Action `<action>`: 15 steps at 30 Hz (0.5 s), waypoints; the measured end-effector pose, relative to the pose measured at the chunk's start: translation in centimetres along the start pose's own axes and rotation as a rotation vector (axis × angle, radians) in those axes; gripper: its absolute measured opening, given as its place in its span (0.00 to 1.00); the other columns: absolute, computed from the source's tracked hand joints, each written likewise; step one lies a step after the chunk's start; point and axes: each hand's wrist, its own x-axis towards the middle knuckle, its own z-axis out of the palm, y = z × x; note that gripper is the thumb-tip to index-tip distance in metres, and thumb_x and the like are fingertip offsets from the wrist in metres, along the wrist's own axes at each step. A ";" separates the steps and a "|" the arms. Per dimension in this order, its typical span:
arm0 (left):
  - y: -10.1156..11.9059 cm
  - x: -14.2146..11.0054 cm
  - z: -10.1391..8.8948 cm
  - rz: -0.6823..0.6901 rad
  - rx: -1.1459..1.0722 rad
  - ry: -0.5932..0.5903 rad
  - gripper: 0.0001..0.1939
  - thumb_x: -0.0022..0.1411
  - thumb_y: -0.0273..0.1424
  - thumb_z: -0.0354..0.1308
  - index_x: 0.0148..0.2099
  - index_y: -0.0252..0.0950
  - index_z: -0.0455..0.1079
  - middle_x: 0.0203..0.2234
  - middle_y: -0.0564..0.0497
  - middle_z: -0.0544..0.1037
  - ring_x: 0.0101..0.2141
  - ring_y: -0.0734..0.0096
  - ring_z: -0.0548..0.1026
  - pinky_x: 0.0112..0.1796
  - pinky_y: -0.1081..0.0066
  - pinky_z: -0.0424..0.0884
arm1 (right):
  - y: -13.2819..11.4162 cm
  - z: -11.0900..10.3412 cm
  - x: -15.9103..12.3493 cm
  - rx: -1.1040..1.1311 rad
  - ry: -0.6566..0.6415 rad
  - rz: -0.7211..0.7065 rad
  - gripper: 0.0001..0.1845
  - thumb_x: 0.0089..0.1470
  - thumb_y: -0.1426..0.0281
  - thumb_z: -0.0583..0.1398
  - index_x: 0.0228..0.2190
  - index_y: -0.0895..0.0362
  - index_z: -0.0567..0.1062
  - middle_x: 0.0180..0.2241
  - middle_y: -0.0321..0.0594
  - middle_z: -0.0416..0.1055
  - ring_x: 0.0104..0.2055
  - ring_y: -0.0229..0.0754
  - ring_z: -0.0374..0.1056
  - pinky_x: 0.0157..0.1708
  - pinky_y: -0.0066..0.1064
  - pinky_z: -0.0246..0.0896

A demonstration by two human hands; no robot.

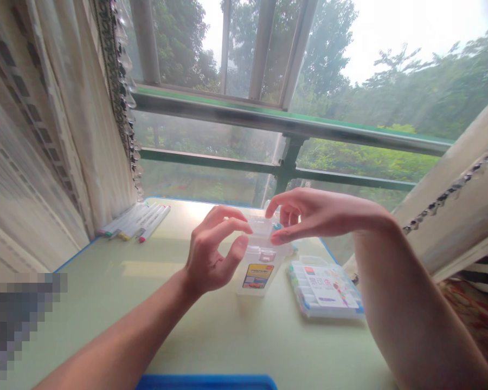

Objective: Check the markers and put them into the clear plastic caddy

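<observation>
Left hand [205, 252]: grip narrow; right hand [319, 214]: grip wider; contact unclear. Clear container [257, 276] upright on tabletop [179, 325], between hands. Step seems work at container's top; next move likely calls for steady, light touch.

1. Left hand [217, 246], thumb and fingers parted, beside the clear box [250, 295]; contact unclear.
2. Right hand [309, 216] curved at the box's other side.
3. Pen case [325, 290] lying right of the box.
4. Loose pens [153, 223] on the table's [122, 319] far left, near a curtain [101, 135].
</observation>
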 end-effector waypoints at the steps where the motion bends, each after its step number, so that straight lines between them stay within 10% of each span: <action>1: 0.0 0.0 0.0 -0.001 -0.006 -0.002 0.09 0.67 0.26 0.55 0.38 0.34 0.77 0.38 0.44 0.77 0.40 0.63 0.75 0.43 0.61 0.72 | 0.0 0.0 0.0 0.013 0.003 0.003 0.33 0.48 0.48 0.70 0.50 0.55 0.79 0.34 0.39 0.81 0.34 0.43 0.75 0.30 0.30 0.62; 15: -0.6 -0.3 0.0 -0.066 -0.052 0.033 0.14 0.73 0.27 0.48 0.41 0.34 0.76 0.39 0.46 0.78 0.40 0.66 0.75 0.42 0.63 0.70 | 0.1 0.1 0.6 0.076 0.127 0.009 0.22 0.64 0.52 0.59 0.34 0.57 0.79 0.24 0.39 0.77 0.22 0.37 0.68 0.24 0.29 0.57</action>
